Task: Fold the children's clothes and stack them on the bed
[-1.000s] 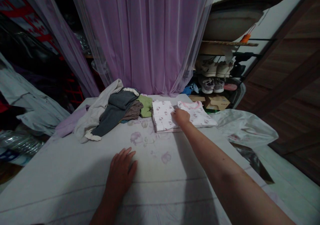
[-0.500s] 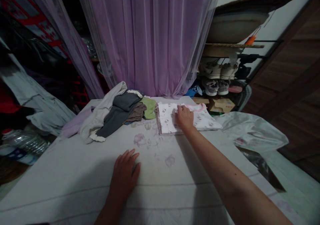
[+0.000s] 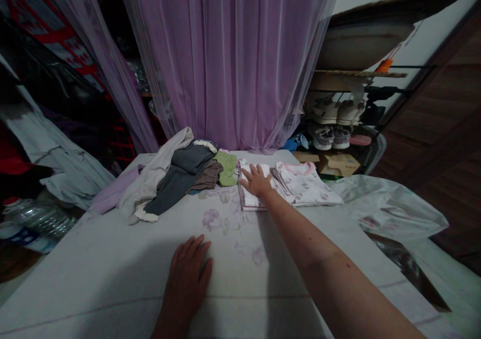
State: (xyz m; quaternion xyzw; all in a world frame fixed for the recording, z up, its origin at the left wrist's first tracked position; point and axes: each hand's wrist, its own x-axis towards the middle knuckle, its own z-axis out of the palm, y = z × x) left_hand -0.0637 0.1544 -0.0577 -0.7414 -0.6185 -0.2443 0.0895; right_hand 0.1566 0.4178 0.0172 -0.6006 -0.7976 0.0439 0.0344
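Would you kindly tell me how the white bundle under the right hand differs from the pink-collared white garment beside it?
The white bundle is a narrow, neat stack, while the pink-collared garment lies wider and flatter. The right hand rests on the bundle, not the garment. The garment shows its pink neckline; the bundle shows only folded edges. Both are white with a small pink print.

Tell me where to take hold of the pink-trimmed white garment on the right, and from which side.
Probably its near folded edge, coming from your side with the fingers slid underneath. The pink-trimmed white garment lies flat on the sheet, its pink collar at the far end. Its left edge lies close to the folded white stack under your right hand, so that side looks less free.
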